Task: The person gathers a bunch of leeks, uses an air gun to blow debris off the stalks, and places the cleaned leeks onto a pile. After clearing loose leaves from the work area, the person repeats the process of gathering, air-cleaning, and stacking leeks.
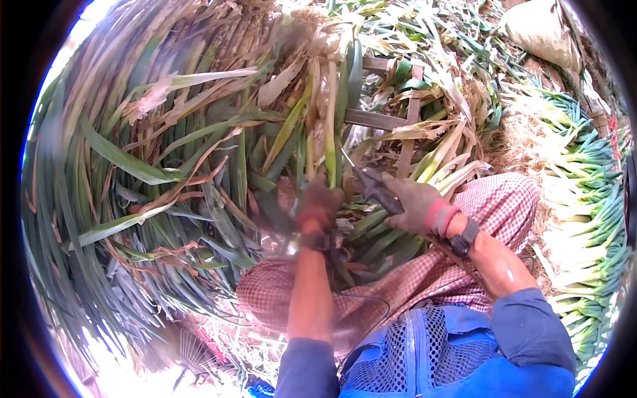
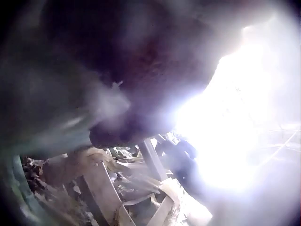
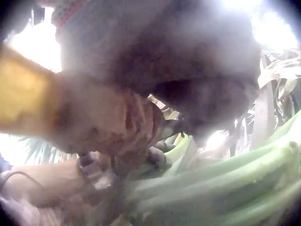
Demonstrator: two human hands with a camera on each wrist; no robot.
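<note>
In the head view my gloved left hand [image 1: 318, 204], slightly blurred, grips the lower part of a few long green onions [image 1: 330, 126] whose pale stalks run up away from it. To its right, my gloved right hand [image 1: 415, 204] holds a small knife [image 1: 348, 158] by its dark handle, the thin blade pointing up and left toward the stalks. The left wrist view is mostly a dark glove [image 2: 150, 70] beside blurred green leaves. In the right wrist view the gloved fingers [image 3: 211, 103] curl close over thick green stalks [image 3: 235, 176].
A large heap of green onions [image 1: 133, 172] fills the left side. A wooden frame [image 1: 378, 120] stands ahead among dry peelings. Cleaned green onions [image 1: 584, 245] lie in a row at the right. A pale sack [image 1: 541, 33] sits at the far right, and a wire rake [image 1: 192, 358] lies lower left.
</note>
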